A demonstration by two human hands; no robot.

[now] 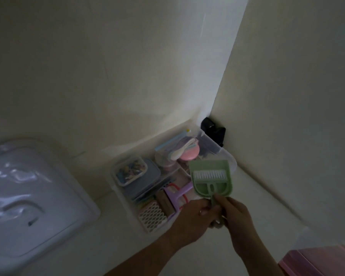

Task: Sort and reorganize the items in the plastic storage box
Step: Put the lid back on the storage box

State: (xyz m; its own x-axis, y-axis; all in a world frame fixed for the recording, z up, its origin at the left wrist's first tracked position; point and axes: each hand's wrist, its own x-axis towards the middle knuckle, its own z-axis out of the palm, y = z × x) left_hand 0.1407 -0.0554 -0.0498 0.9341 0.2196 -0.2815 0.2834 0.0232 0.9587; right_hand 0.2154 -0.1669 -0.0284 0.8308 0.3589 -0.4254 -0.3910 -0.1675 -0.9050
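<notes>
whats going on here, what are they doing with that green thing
A person is sorting a clear plastic storage box that sits on the floor in a corner. Both hands hold a small green dustpan with a white brush clipped in it, over the box's right side: the right hand grips the handle, the left hand holds it from below. The box still holds lidded containers, a pink round case and a purple squeegee. Its lid lies off to the left.

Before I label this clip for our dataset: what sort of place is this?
Probably a corner of a room at home, on the floor: pale walls meet behind a clear storage box of household bits, its lid set aside, hands holding a green dustpan.
</notes>
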